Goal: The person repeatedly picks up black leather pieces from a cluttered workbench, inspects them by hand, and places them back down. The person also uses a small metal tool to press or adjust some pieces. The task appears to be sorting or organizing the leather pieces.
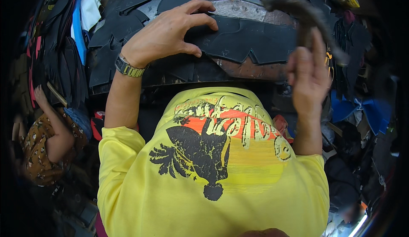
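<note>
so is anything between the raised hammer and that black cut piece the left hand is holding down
Nothing visible. The hammer in the right hand is up over the black piece's right part; the left hand presses its left end, clear of it.

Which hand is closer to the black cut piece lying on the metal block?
Left. The left hand presses on the black cut piece; the right hand is raised beside it, gripping a hammer.

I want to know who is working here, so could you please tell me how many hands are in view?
3. The left hand presses a black cut piece on the block. The right hand holds a raised hammer. Another person's hand shows at far left; their other hand may be hidden.
</note>
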The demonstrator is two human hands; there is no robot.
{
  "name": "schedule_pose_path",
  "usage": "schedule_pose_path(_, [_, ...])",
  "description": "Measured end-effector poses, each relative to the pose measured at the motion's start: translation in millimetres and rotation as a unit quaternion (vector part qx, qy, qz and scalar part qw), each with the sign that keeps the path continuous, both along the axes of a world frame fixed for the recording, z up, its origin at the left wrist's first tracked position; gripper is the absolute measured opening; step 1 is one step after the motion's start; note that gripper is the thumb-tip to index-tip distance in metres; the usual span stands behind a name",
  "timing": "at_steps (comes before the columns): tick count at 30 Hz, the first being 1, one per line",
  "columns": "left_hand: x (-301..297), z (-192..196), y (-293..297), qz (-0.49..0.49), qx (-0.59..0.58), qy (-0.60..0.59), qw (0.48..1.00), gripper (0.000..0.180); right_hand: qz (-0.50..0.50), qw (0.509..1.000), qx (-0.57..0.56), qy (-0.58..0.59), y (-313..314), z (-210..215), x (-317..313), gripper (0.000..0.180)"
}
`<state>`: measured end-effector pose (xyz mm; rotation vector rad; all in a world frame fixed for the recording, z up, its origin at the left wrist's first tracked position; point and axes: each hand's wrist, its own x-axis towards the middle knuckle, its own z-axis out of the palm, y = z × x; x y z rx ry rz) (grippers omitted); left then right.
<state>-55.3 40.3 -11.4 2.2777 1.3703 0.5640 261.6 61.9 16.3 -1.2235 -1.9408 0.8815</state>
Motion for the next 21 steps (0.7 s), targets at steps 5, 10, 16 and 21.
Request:
schedule_pose_path(5, [-6,-4,4,-0.016,-0.031,-0.004,0.999,0.066,0.046,0.984,-0.050,-0.168,4,8,-16,0.039])
schedule_pose_path(10, [-7,-8,3,-0.033,0.038,0.013,0.999,0.068,0.030,0.999,0.018,0.039,-18,15,-18,0.038])
schedule_pose_path(16, [-8,-8,3,-0.036,-0.016,-0.020,0.999,0.070,0.088,0.978,-0.060,-0.182,-19,18,-21,0.040])
schedule_pose_path(21, [-10,-10,3,-0.021,0.005,-0.023,1.000,0.085,0.067,0.997,0.009,-0.026,-28,14,-36,0.040])
